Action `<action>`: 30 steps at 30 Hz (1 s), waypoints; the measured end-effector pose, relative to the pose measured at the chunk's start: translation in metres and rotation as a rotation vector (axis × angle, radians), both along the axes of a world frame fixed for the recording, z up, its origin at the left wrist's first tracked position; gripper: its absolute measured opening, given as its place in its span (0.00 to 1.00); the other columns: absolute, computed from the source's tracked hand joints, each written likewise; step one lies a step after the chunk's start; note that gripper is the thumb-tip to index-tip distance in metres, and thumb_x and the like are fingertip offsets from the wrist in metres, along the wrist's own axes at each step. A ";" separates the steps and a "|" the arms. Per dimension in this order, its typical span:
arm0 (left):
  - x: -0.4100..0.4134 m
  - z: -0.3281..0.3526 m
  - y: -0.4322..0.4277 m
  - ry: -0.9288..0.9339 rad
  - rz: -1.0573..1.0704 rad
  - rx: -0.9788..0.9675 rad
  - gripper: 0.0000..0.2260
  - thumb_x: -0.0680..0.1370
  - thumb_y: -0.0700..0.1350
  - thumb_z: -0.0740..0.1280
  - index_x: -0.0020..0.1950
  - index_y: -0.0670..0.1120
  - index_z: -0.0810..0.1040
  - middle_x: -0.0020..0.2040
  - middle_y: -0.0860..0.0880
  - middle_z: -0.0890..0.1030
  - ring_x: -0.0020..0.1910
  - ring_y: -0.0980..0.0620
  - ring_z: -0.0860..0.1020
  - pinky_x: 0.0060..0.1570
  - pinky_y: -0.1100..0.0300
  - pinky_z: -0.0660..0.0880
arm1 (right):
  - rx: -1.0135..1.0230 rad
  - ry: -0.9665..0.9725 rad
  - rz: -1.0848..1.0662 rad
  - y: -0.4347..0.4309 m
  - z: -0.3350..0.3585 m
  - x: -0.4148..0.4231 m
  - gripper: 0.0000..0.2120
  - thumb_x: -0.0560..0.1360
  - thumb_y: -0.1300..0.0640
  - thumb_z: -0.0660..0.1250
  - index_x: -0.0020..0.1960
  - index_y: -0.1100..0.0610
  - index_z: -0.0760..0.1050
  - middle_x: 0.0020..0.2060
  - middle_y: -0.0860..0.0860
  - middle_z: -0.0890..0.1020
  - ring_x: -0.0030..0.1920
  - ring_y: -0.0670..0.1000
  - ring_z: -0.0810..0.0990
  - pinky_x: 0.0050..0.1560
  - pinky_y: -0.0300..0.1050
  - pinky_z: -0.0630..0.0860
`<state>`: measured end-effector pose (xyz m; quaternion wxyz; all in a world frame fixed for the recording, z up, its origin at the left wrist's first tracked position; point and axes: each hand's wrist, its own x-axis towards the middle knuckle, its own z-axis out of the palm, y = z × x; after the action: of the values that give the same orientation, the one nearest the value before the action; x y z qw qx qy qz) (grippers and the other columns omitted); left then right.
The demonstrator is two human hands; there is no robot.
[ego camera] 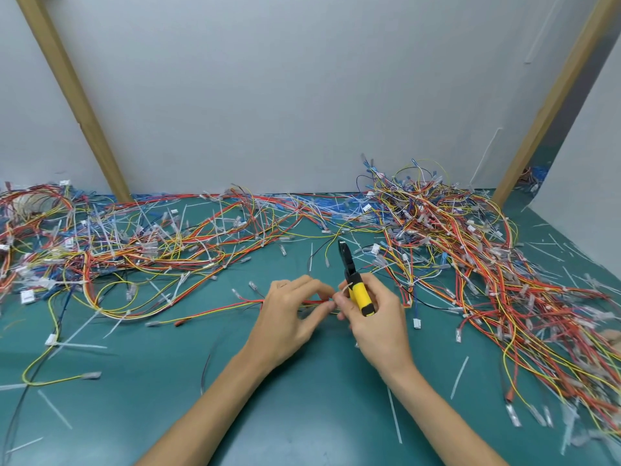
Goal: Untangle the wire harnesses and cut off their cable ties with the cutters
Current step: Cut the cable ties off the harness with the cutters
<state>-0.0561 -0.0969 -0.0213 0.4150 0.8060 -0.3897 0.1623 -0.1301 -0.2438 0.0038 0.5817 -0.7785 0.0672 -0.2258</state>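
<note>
L hand [289, 311] pinches red/yellow wires [235, 306] mid-mat [302, 415], just beside R hand [376, 317]. R grips cutters [353, 277], nose pointing away. Tie [344, 288] at R thumb. Hold wires taut, snip tie only, w/o nicking insulation.

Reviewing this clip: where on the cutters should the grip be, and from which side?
On the yellow handles, coming from the near side, as the right hand does now. The cutters stand tilted with the black cutting head pointing away, so the tip stays free to cut.

Yellow-handled cutters [349, 267] upright (black jaws up); red-yellow wire harnesses [470, 250] in tangled heaps; loose cable ties [459, 378] around
</note>
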 end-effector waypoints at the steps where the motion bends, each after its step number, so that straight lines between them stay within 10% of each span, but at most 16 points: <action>1: 0.000 0.000 0.000 0.013 0.001 -0.029 0.02 0.78 0.51 0.71 0.48 0.56 0.79 0.46 0.61 0.80 0.45 0.61 0.78 0.55 0.51 0.69 | 0.031 -0.009 0.001 0.000 0.001 0.000 0.08 0.76 0.64 0.72 0.45 0.52 0.76 0.35 0.47 0.82 0.33 0.48 0.82 0.31 0.33 0.72; 18: -0.003 -0.005 -0.012 -0.243 0.036 0.099 0.01 0.77 0.49 0.71 0.48 0.53 0.80 0.44 0.60 0.81 0.40 0.57 0.77 0.52 0.53 0.71 | 0.154 -0.016 -0.090 -0.005 -0.012 -0.001 0.21 0.71 0.71 0.69 0.45 0.43 0.77 0.32 0.46 0.79 0.30 0.44 0.74 0.39 0.42 0.72; 23: -0.010 -0.003 -0.013 -0.061 0.055 0.130 0.04 0.79 0.54 0.66 0.51 0.56 0.77 0.45 0.58 0.82 0.39 0.55 0.79 0.38 0.53 0.77 | 0.128 0.010 -0.071 -0.008 -0.008 0.001 0.21 0.71 0.70 0.70 0.45 0.43 0.76 0.32 0.47 0.80 0.31 0.45 0.74 0.40 0.44 0.72; 30: 0.000 -0.004 -0.006 0.099 -0.006 0.006 0.06 0.80 0.54 0.67 0.51 0.54 0.81 0.44 0.59 0.82 0.43 0.62 0.79 0.43 0.57 0.77 | 0.126 -0.036 -0.055 -0.021 0.004 0.000 0.12 0.73 0.66 0.73 0.45 0.50 0.75 0.36 0.50 0.83 0.29 0.48 0.75 0.31 0.47 0.76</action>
<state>-0.0560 -0.1028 -0.0256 0.4318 0.8131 -0.3716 0.1195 -0.1299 -0.2645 0.0074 0.6243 -0.7340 0.0923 -0.2509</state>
